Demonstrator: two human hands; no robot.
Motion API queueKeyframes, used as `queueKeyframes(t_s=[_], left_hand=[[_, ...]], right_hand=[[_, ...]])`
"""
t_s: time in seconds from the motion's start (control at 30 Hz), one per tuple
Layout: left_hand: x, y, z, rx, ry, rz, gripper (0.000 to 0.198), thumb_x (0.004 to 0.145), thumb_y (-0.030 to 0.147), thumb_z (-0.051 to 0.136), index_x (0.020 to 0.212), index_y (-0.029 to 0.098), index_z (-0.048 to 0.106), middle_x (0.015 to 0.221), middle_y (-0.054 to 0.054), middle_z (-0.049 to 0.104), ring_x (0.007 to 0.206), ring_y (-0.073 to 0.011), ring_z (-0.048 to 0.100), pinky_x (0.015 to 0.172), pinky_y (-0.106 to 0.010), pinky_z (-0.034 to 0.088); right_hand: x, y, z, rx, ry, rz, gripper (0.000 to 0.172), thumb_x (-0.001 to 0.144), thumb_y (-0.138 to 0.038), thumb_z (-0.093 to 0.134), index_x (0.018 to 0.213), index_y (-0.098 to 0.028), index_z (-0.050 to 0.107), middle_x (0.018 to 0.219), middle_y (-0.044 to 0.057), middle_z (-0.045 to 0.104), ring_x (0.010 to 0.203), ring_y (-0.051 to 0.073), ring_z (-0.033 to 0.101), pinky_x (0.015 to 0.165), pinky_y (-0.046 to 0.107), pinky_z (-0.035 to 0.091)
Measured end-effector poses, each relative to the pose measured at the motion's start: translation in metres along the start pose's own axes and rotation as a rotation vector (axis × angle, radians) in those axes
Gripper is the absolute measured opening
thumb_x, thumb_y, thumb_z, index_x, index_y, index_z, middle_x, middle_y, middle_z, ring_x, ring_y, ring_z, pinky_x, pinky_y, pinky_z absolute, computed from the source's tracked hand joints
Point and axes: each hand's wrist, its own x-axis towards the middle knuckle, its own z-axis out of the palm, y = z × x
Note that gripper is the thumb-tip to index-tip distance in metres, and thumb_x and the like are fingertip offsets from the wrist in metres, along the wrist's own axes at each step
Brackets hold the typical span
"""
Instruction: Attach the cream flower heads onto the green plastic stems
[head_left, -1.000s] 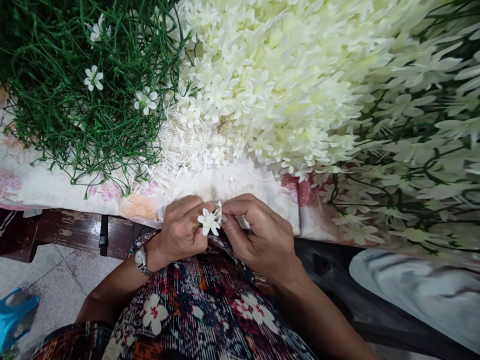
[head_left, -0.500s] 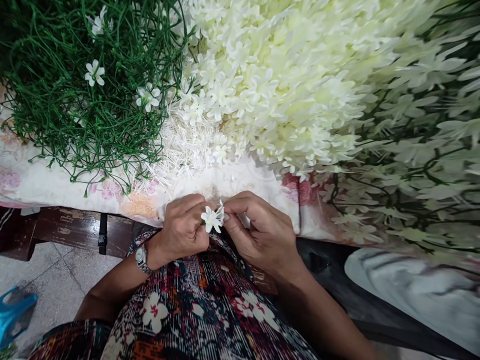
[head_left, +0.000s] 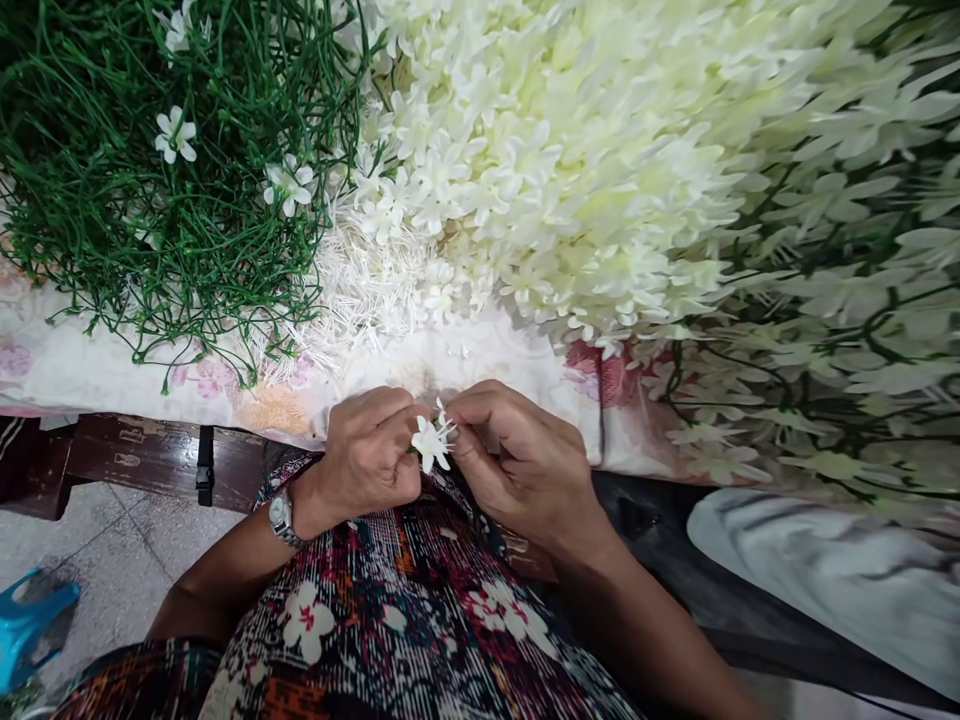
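Over the table's near edge, my left hand (head_left: 375,448) is closed round a small white artificial flower (head_left: 430,446); a bit of green stem shows beside its fingers. White petals and thin white filaments stick out between the two hands. Thumb and forefinger of my right hand (head_left: 521,460) are pinched together at the flower's right side, on a part too small to make out clearly. Just beyond the hands lies a heap of thin white stamen-like strands (head_left: 367,290).
A tangle of green plastic stems (head_left: 180,250) covers the back left, with a few white flowers on it. Loose cream-white blossoms (head_left: 585,180) are piled in the middle. Stemmed white flowers (head_left: 847,300) spread at right. A floral cloth (head_left: 495,365) covers the table.
The flower between my hands has turned and shifted slightly right, and its thin filaments now show more. My hands have hardly moved. The view has shifted a little.
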Motion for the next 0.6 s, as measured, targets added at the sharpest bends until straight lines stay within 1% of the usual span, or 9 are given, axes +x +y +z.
queueKeyframes(t_s=[0.13,0.27,0.33,0.43,0.6], left_hand=[[0.0,0.0,0.0,0.013,-0.017,-0.008,0.014,0.068,0.007,0.039,0.068,0.016,0.049,0.055,-0.001,0.048,0.05,-0.0107,0.04,0.048,-0.024,0.035],[0.003,0.002,-0.001,0.013,-0.015,-0.02,0.014,0.068,0.006,0.039,0.067,0.015,0.05,0.052,0.001,0.04,0.049,-0.0106,0.036,0.046,-0.024,0.031],[0.003,0.002,-0.002,-0.013,-0.013,-0.033,0.014,0.067,0.005,0.039,0.066,0.015,0.05,0.052,0.002,0.039,0.049,-0.0103,0.035,0.045,-0.023,0.03],[0.004,0.002,-0.006,-0.115,-0.035,-0.089,0.014,0.068,0.004,0.039,0.064,0.015,0.048,0.054,0.001,0.04,0.05,-0.0095,0.037,0.046,-0.023,0.029],[0.008,0.005,-0.017,-0.373,-0.05,-0.26,0.016,0.072,0.004,0.041,0.06,0.015,0.043,0.056,0.003,0.036,0.05,-0.0066,0.035,0.045,-0.02,0.028]], right_hand=[[0.001,0.0,0.0,-0.007,-0.003,0.01,0.009,0.077,-0.009,0.048,0.078,-0.018,0.048,0.068,0.001,0.052,0.064,0.01,0.05,0.054,0.023,0.04],[0.0,0.0,0.001,-0.009,-0.001,0.016,0.008,0.077,-0.01,0.047,0.078,-0.018,0.049,0.069,0.002,0.053,0.065,0.01,0.051,0.054,0.023,0.041],[0.0,-0.001,0.001,-0.014,0.004,0.01,0.009,0.077,-0.009,0.048,0.079,-0.017,0.049,0.069,0.002,0.053,0.065,0.01,0.051,0.055,0.023,0.042],[0.002,-0.004,-0.002,-0.033,0.008,-0.037,0.01,0.077,-0.008,0.049,0.082,-0.017,0.05,0.071,0.003,0.055,0.068,0.011,0.052,0.059,0.024,0.044],[0.008,-0.011,-0.013,-0.068,0.036,-0.13,0.019,0.075,-0.01,0.053,0.092,-0.018,0.051,0.08,0.004,0.057,0.076,0.013,0.055,0.065,0.027,0.047]])
